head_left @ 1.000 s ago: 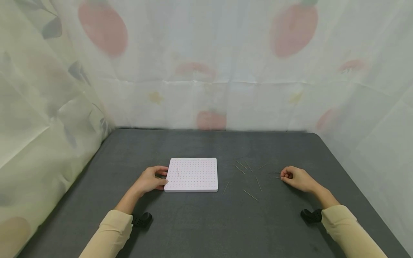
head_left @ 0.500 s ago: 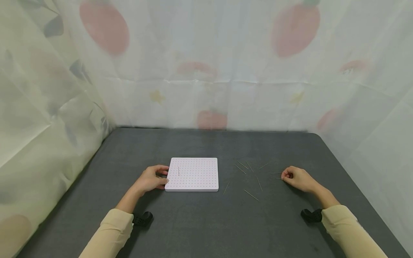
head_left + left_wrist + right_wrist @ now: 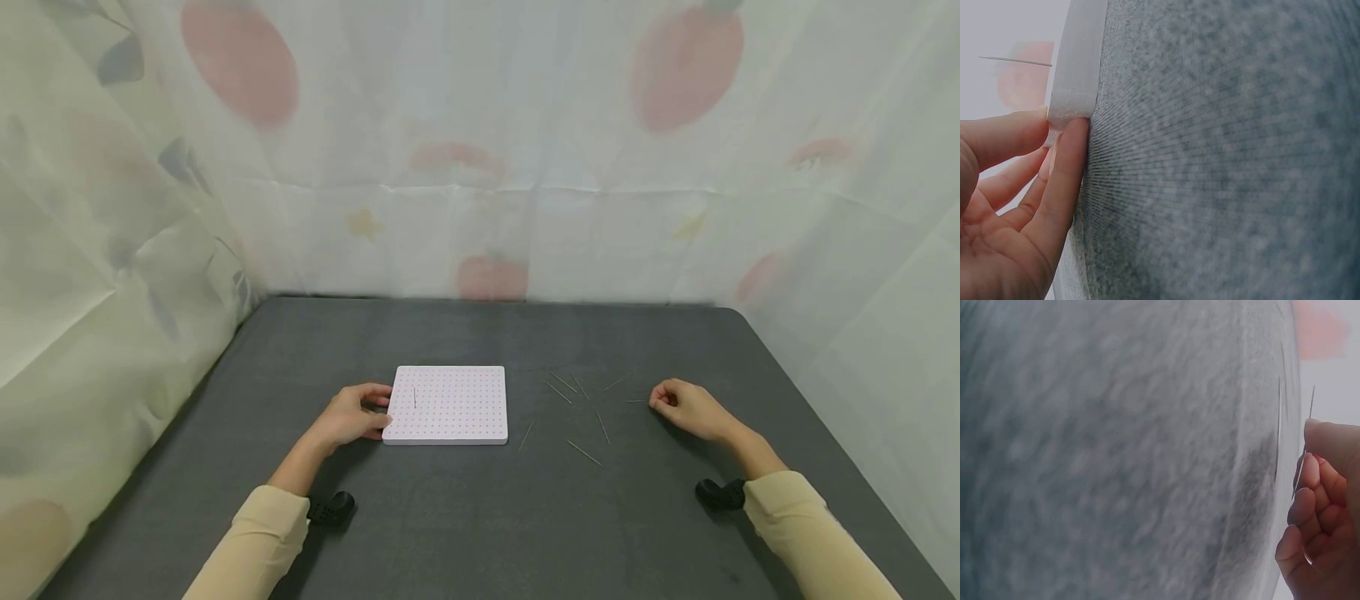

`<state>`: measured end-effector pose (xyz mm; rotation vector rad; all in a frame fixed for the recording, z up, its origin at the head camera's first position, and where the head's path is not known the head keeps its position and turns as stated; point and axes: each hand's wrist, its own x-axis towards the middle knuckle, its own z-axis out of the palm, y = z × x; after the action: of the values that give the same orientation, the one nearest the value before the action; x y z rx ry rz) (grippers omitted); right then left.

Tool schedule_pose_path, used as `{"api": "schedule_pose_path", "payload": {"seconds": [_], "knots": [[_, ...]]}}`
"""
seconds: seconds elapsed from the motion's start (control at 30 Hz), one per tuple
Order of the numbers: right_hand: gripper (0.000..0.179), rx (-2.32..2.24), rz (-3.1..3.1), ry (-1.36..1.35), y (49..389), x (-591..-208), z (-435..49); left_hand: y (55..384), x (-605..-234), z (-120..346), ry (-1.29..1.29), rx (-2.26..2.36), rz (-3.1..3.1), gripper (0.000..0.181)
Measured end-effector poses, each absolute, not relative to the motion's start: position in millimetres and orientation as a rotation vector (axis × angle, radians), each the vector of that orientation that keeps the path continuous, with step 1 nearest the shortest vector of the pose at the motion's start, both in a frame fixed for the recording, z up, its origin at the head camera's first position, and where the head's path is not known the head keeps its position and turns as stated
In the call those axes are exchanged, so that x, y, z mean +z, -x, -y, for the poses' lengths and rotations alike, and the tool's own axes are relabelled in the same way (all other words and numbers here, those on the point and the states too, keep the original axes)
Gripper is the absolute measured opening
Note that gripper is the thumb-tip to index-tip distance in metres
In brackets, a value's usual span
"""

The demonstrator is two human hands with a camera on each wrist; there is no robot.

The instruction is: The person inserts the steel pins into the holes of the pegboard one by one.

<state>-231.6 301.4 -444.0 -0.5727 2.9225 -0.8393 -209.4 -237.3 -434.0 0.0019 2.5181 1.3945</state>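
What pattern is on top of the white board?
The white board has rows of tiny dots across its top, seen best in the head view.

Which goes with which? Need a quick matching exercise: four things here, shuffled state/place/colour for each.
Column 1
1. left hand
2. right hand
3. dotted board
4. pin on the board

Column 2
A. white
B. stands upright
C. pinches a thin pin, apart from the board
D. grips the board's left edge, as seen in the head view

Pairs: 1-D, 2-C, 3-A, 4-B
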Motion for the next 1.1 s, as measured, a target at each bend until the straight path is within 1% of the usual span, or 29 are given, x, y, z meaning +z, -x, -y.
{"api": "schedule_pose_path", "payload": {"seconds": [0.37,0.77,1.1], "knots": [[0.018,-0.892,-2.903,0.575,236.7,-436.1,-284.1,208.5,-434.5,237.6,0.002,1.379,-2.535,0.056],[0.019,-0.942,-2.884,0.596,245.4,-428.9,-260.8,208.9,-434.5,237.1,-0.005,1.382,-2.527,0.057],[0.015,-0.966,-2.903,0.593,251.5,-422.1,-240.4,208.9,-434.1,237.0,-0.006,1.373,-2.527,0.057]]}}
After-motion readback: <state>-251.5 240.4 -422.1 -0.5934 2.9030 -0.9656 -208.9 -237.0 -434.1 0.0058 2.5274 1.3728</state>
